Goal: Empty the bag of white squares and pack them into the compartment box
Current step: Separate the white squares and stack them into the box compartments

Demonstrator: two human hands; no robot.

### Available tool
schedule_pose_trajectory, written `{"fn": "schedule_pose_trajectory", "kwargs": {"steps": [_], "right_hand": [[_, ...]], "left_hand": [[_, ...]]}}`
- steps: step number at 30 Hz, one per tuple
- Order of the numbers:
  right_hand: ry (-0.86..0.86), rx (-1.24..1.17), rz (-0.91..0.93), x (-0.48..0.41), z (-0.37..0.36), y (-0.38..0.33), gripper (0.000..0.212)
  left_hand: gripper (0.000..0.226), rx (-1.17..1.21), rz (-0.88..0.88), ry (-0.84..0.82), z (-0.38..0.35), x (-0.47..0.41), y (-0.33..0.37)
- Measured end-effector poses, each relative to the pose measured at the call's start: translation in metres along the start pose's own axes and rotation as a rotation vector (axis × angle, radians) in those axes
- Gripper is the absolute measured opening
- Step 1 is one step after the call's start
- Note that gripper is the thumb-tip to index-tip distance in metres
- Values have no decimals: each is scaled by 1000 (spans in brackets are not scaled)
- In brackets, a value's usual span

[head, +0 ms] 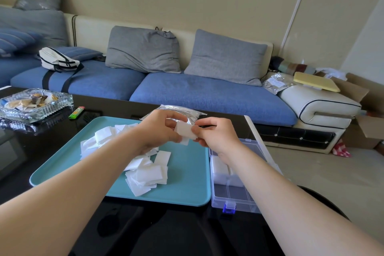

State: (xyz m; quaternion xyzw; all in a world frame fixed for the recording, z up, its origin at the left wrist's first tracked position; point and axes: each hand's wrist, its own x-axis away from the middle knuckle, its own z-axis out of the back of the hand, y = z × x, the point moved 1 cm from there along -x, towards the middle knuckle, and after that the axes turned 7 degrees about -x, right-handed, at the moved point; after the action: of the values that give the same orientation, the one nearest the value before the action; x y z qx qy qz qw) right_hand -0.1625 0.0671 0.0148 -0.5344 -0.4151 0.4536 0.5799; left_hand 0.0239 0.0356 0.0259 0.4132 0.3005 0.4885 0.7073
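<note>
A: Hands?
B: Both left hand (pixel 158 129) and right hand (pixel 216 135) pinch white squares (pixel 185 131) above far edge of tray (pixel 187 172).
A: Tip?
B: Should align edges first; compartment box (pixel 234 195) sits beside tray's right edge.

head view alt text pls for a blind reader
A left hand and right hand pinch a stack of white squares over a teal tray strewn with loose squares; a clear compartment box, partly filled, sits open at the tray's right.
</note>
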Motion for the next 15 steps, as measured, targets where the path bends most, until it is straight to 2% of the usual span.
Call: {"fn": "schedule_pose_trajectory", "kwargs": {"steps": [6, 15], "right_hand": [[-146, -32, -53, 2, -1, 0, 6], [-29, 28, 32, -3, 4, 3, 15]], "left_hand": [[52, -39, -28, 53, 3, 2, 0], [45, -43, 29, 120, 9, 0, -3]]}}
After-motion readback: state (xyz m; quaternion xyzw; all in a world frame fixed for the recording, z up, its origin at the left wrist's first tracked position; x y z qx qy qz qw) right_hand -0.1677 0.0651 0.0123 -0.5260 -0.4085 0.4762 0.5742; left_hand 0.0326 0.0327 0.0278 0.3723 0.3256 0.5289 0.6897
